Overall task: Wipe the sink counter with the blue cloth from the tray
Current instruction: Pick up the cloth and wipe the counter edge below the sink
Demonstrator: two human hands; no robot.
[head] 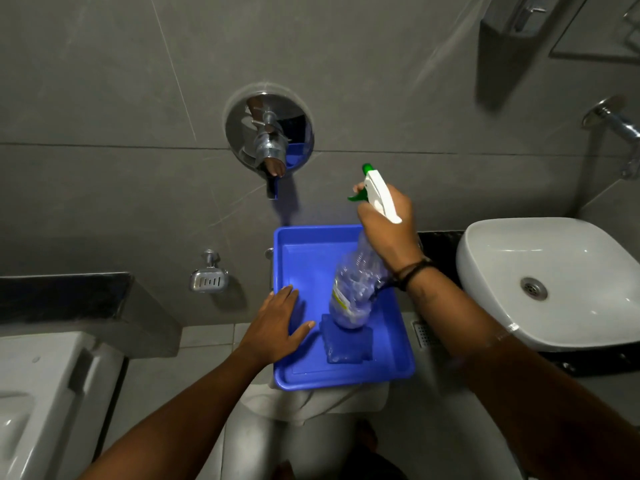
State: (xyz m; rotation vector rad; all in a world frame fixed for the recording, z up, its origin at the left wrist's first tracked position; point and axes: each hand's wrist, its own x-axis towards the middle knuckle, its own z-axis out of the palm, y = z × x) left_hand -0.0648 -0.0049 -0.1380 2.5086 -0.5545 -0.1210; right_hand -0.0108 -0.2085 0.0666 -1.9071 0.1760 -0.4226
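Your right hand [388,225] is gripping the clear ribbed spray bottle [356,289], nozzle tilting up and away. Your left hand [277,323] is lying open on the glossy tray [394,368] beside the folded blue cloth [346,348].

blue tray [398,358] carries a blue cloth [349,348].

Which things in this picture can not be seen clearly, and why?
1. Blue cloth, head view: the spray bottle covers its far part.
2. Sink counter: mostly hidden by the basin and right hand.
3. Bottle label: too small to read.
4. Wall tap: cut off by the right edge.
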